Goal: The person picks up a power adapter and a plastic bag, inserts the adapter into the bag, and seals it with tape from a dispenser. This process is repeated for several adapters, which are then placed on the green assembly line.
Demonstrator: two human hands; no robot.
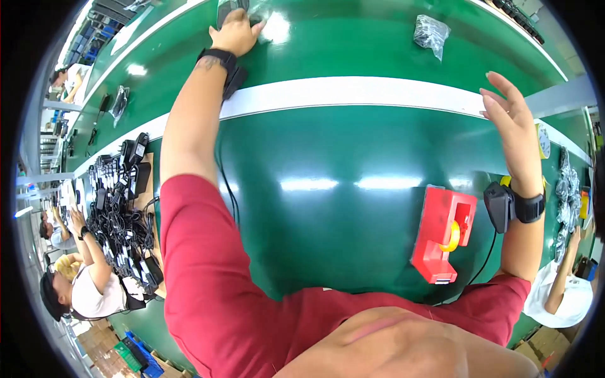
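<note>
The left hand (236,31) is stretched far over the green surface (315,151) to its far edge, and it lies on a dark item in a clear bag (242,9). The fingers are curled down over the bag, but the picture does not show clearly if they are already closed around it or only press on top. The bag sits at the far side of the surface, beyond the white stripe (353,93) that runs across it. The right hand (513,120) is lifted over the stripe at the right side, with the fingers apart and straight, and it holds nothing. Both wrists carry a black band with a small device.

A second bagged item (431,33) lies further right at the far side, well apart from both hands. Near the front edge on the right stands a red tape dispenser (441,234) with a yellow roll. At the left edge there is a heap of black adapters with cables (123,214), where other people are working.

To do the grip well, it seems better that the left hand closes on the solid body inside and not only on the loose film, because the film can slip. The arm is very extended, so a slow pull along the surface would probably be safer than a lift.
</note>
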